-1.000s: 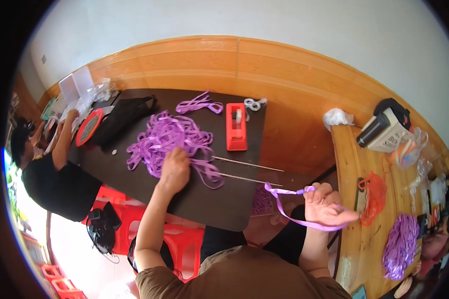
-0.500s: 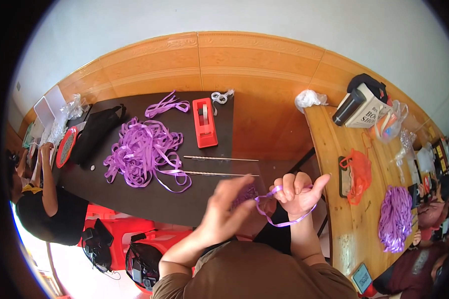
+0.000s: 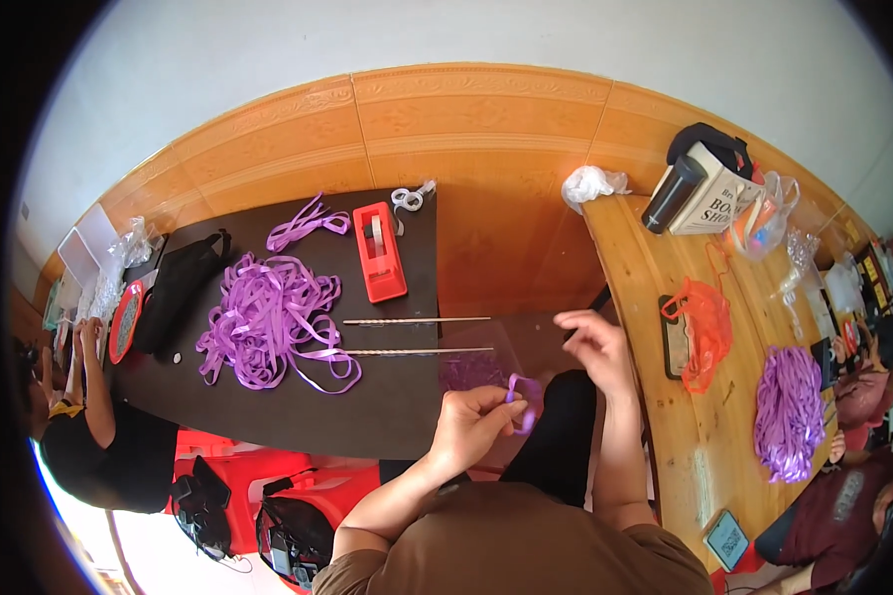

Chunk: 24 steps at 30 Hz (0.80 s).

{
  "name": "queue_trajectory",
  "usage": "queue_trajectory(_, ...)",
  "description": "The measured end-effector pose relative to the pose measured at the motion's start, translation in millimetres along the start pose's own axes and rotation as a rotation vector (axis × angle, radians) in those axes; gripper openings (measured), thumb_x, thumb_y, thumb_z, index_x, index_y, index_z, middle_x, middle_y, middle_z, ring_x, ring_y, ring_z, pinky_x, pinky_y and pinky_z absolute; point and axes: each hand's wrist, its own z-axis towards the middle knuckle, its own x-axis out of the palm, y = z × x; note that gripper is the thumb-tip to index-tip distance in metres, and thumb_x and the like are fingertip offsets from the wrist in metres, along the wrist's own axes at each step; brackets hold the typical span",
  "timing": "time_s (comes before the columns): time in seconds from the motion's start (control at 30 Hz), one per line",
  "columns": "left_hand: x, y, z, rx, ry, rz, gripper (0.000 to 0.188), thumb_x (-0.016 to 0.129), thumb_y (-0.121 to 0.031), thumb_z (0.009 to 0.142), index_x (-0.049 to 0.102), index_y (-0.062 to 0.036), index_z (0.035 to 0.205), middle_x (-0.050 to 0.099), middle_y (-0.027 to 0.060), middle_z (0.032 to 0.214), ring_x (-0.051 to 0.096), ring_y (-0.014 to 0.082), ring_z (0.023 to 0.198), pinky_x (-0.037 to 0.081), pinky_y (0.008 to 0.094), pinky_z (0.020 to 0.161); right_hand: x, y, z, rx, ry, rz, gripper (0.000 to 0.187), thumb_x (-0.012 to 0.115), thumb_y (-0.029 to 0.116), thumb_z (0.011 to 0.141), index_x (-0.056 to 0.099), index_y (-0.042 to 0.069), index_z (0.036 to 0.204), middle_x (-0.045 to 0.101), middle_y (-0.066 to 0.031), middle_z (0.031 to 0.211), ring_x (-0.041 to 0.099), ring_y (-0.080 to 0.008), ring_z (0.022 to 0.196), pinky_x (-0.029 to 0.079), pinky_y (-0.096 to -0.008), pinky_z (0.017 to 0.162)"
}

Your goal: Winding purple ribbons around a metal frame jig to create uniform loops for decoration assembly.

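My left hand (image 3: 471, 424) pinches a small loop of purple ribbon (image 3: 528, 409) in front of my body, to the right of the dark table. My right hand (image 3: 600, 352) is raised to the right of it and holds nothing, its fingers apart. A clear container (image 3: 501, 347) with purple pieces in it lies below and behind my left hand, partly hidden. On the dark table a heap of loose purple ribbon (image 3: 268, 317) spreads out, a small ribbon bundle (image 3: 308, 226) behind it. Two thin twisted rods (image 3: 422, 351) stick out past the table's right edge.
A red tape dispenser (image 3: 380, 256) and white-handled scissors (image 3: 407, 198) lie at the back of the dark table, a black bag (image 3: 181, 288) at left. The wooden table (image 3: 680, 446) at right holds a purple ribbon bundle (image 3: 790, 415), phones and bags. People sit on both sides.
My right hand has let go of the ribbon and moved up, its fingers opening. My left hand now pinches the ribbon, gathered into a small loop. The view has shifted slightly right.
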Motion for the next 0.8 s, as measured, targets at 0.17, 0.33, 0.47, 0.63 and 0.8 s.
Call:
queue_trajectory(0.17,5,10,-1,-0.076,0.021,0.111,0.015,0.064,-0.010,0.084,0.065,0.0000,0.073,0.057,-0.0013,0.055,0.047,0.0015,0.050,0.035,0.0182,0.045,48,43,-8,-0.293,0.402,-0.019,0.038,0.059,-0.012,0.067,0.062,-0.001,0.103,0.062,-0.0153,0.107,0.062,-0.0180,0.073,0.048,-0.0256,0.066)
queue_trajectory(0.33,2,8,1,-0.064,-0.003,0.126,0.021,0.064,-0.012,0.085,0.062,-0.0016,0.067,0.054,-0.0022,0.051,0.043,0.0005,0.047,0.031,0.0188,0.042,59,18,-19,-0.251,0.313,0.006,0.029,0.059,-0.014,0.068,0.063,0.000,0.093,0.063,-0.0109,0.092,0.063,-0.0208,0.077,0.050,-0.0275,0.067)
queue_trajectory(0.47,1,15,1,-0.116,-0.002,0.088,0.023,0.064,-0.013,0.085,0.062,-0.0022,0.065,0.053,-0.0025,0.050,0.041,0.0001,0.047,0.029,0.0194,0.041,62,21,-11,-0.397,0.154,-0.160,0.029,0.062,-0.012,0.066,0.063,0.000,0.093,0.063,-0.0109,0.093,0.063,-0.0212,0.076,0.051,-0.0293,0.067)
queue_trajectory(0.63,4,27,6,-0.086,-0.013,0.113,0.023,0.064,-0.013,0.085,0.062,-0.0015,0.066,0.053,-0.0024,0.051,0.043,0.0011,0.046,0.031,0.0189,0.042,66,16,-13,-0.235,0.212,-0.004,0.032,0.063,-0.011,0.063,0.063,-0.001,0.093,0.064,-0.0100,0.087,0.062,-0.0221,0.074,0.051,-0.0291,0.068)
queue_trajectory(0.8,4,21,9,-0.083,-0.002,0.183,0.019,0.061,-0.012,0.087,0.064,-0.0003,0.072,0.056,-0.0013,0.055,0.047,0.0023,0.051,0.034,0.0184,0.046,56,4,-10,-0.385,0.210,-0.089,0.034,0.059,-0.008,0.070,0.060,0.002,0.103,0.062,-0.0094,0.076,0.058,-0.0245,0.069,0.044,-0.0329,0.061)
